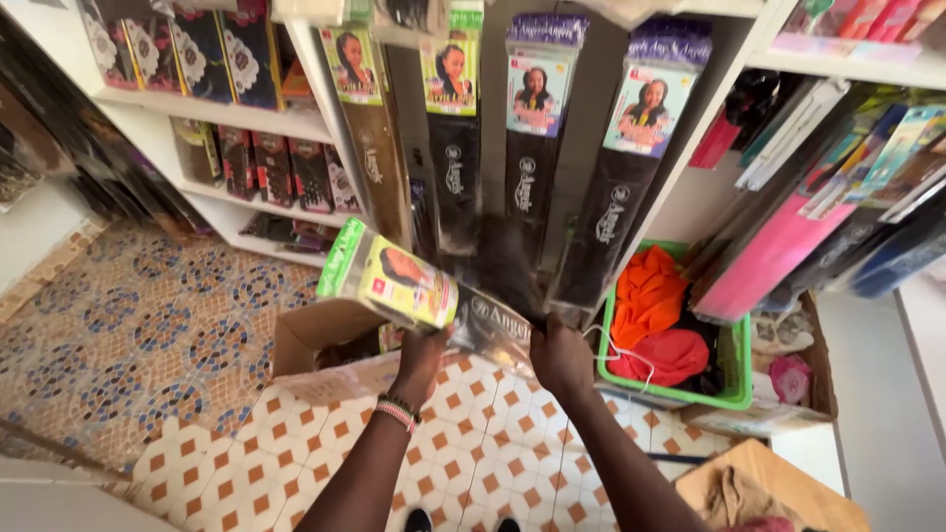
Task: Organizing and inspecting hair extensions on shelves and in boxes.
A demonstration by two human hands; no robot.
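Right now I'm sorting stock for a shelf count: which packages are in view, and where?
Hair pack: held in both hands, long clear sleeve, yellow-green header card.
Hanging hair packs: row on the rack ahead, dark hair, green, blue and purple headers.
Shelf packs: upper left, dark with floral prints.
Pink flat packs: leaning on the right.

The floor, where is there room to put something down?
The tiled floor is bare between the cardboard box and green basket, and left of the box. The shelves are crowded.
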